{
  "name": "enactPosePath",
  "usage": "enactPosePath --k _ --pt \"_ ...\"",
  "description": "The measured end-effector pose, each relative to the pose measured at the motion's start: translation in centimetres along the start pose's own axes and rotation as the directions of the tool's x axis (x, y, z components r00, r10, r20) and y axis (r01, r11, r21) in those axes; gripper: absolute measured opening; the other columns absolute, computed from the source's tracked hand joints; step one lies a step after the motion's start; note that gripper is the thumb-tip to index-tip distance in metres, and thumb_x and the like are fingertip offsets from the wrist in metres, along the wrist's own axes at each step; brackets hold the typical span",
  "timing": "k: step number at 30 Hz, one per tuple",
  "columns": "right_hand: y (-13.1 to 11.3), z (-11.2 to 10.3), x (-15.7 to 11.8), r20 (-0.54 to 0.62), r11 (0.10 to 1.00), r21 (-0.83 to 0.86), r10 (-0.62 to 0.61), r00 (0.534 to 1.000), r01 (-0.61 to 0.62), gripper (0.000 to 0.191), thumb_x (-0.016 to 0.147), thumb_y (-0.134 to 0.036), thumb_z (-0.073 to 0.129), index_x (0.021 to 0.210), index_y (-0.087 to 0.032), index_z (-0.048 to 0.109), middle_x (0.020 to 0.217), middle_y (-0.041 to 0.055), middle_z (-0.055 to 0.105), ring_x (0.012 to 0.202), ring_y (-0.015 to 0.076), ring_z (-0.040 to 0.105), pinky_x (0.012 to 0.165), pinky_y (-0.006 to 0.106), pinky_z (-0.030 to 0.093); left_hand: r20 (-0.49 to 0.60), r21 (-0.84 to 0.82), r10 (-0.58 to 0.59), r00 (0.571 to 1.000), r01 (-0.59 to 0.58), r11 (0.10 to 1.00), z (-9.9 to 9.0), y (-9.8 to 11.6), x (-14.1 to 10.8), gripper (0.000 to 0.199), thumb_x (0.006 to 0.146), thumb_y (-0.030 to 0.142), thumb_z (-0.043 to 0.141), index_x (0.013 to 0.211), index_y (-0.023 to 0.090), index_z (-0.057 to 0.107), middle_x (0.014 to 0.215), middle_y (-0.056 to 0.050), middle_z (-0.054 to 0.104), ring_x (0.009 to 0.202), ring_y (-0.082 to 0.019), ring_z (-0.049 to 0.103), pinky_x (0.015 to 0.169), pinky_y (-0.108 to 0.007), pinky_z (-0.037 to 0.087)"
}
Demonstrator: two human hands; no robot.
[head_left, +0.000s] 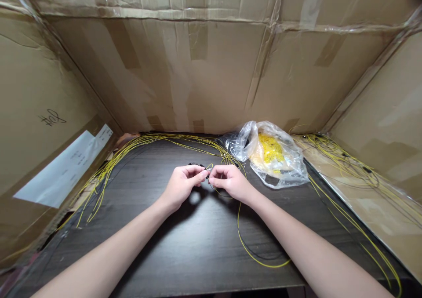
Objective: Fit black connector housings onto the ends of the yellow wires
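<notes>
My left hand point(184, 183) is closed in a pinch over the middle of the dark table point(198, 249). It holds a small black part point(207, 170), mostly hidden by the fingertips. Facing it, almost touching, my right hand point(233, 183) pinches thin wire at the same part. A yellow wire point(239, 227) and a black one run from below my right hand and curve toward my right forearm. Several dark small pieces point(195, 164) show just behind my left fingers. The exact wire end between the fingertips is too small to make out.
A bundle of yellow wires point(132, 143) arcs along the back and left. A clear plastic bag point(293, 166) with small yellow pieces point(270, 147) lies behind my right hand. More tangled wires point(343, 159) lie on cardboard at right. Cardboard walls point(171, 78) enclose three sides.
</notes>
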State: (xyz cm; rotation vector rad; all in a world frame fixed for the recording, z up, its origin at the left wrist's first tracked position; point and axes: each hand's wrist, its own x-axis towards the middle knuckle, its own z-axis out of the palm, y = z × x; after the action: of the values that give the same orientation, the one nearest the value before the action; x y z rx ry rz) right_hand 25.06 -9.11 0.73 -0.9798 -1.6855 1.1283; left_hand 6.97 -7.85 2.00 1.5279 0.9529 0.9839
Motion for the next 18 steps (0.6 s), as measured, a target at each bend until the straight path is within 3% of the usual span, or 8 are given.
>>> enactPosePath --k 5,18 --pt "0.13 0.09 -0.06 -0.009 0.992 -0.124 -0.024 1.000 0.023 0.014 0.079 -0.023 0.060 0.067 -0.015 0.058 0.062 -0.0026 0.056 0.056 0.0095 0.045 0.056 0.022 0.035 -0.040 0.016 0.014 0.999 -0.014 1.000 0.22 0.04 -0.05 0.024 0.076 0.039 0.073 0.082 0.015 0.073 0.074 -0.003 0.065 0.060 -0.011 0.050 0.059 -0.023 0.042" --pt "0.34 0.14 -0.05 0.026 0.996 -0.091 -0.020 0.999 0.023 0.015 0.080 -0.022 0.059 0.068 -0.016 0.056 0.064 -0.0022 0.056 0.059 0.0099 0.047 0.058 0.023 0.036 -0.064 -0.037 0.027 0.998 -0.029 0.999 0.30 0.37 -0.01 0.028 0.077 0.040 0.073 0.085 0.013 0.074 0.070 -0.005 0.067 0.061 -0.013 0.056 0.059 -0.025 0.045"
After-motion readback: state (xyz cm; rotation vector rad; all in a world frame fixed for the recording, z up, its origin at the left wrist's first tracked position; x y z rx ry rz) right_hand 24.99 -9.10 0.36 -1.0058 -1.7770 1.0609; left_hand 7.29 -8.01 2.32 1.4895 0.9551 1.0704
